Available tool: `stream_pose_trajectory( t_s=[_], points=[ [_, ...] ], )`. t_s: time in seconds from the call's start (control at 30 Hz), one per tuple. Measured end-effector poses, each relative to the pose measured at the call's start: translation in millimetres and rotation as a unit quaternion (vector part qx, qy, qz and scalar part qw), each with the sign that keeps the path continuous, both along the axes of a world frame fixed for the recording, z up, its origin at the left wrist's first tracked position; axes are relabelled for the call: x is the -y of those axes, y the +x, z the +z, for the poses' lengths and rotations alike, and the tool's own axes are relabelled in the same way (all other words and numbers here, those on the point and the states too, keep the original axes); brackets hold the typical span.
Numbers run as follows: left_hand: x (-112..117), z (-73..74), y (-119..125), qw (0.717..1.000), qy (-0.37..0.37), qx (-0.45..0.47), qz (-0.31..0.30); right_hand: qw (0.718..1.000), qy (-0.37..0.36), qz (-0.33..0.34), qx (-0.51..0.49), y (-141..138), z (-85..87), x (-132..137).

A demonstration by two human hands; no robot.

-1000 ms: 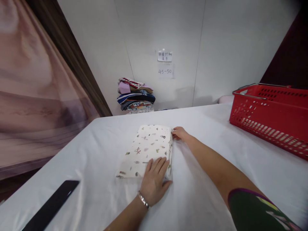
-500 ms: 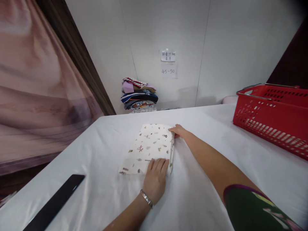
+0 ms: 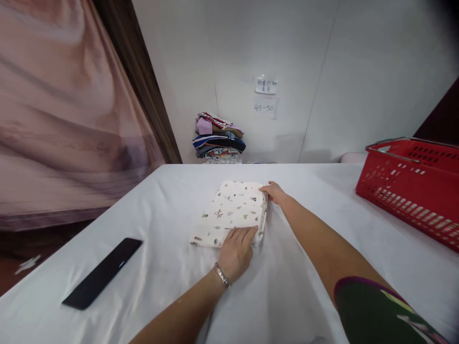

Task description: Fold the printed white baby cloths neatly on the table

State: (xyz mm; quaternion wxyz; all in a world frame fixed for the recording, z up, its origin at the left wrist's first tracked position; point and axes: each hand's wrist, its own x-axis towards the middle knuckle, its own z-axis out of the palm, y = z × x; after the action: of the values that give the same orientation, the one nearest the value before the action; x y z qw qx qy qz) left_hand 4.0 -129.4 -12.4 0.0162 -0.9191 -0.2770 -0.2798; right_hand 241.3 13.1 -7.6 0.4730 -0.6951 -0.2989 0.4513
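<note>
Black slab (image 3: 102, 273): nearest item, at 8 o'clock, well apart from the rest. Left hand (image 3: 236, 251): laid flat, fingers pressed together, on the near right corner of the folded printed cloth (image 3: 233, 210), which lay mid-surface (image 3: 172, 200) at 12 o'clock. Right hand (image 3: 274, 192): fingers curled at the cloth's far right corner, touching its edge; pinch or mere touch could not be told. Risk: the layered right edge looked loose, and uneven pressure could have slid the layers apart or rucked the cover beneath. Red basket (image 3: 412, 191) at 2 o'clock; clothes stack (image 3: 219, 141) at 12 o'clock, by the wall.
</note>
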Motion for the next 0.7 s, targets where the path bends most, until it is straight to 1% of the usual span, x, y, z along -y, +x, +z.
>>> stream_pose_trajectory(
  t_s=[0.1, 0.23, 0.37, 0.5, 0.6, 0.7],
  points=[
    [3, 4.2, 0, 1.000, 0.004, 0.006, 0.003, 1.000, -0.019, 0.015, 0.003, -5, 6.4, 10],
    [5, 12.6, -4, 0.999, 0.031, 0.036, 0.007, 0.998, -0.036, 0.051, -0.003, -11, 13.4, 19],
    [4, 16.2, -10, 0.997, 0.036, 0.067, 0.023, 0.993, -0.071, 0.091, -0.013, -13, 14.5, 23],
    [6, 16.6, -13, 0.997, 0.037, 0.070, 0.008, 0.989, -0.102, 0.108, -0.016, -17, 12.9, 26],
    [7, 20.0, -15, 0.994, 0.060, 0.091, -0.003, 0.990, -0.086, 0.107, -0.022, -21, 12.8, 27],
    [5, 24.1, -19, 0.991, 0.068, 0.111, 0.008, 0.990, -0.064, 0.113, -0.048, -27, 14.1, 29]
  ],
)
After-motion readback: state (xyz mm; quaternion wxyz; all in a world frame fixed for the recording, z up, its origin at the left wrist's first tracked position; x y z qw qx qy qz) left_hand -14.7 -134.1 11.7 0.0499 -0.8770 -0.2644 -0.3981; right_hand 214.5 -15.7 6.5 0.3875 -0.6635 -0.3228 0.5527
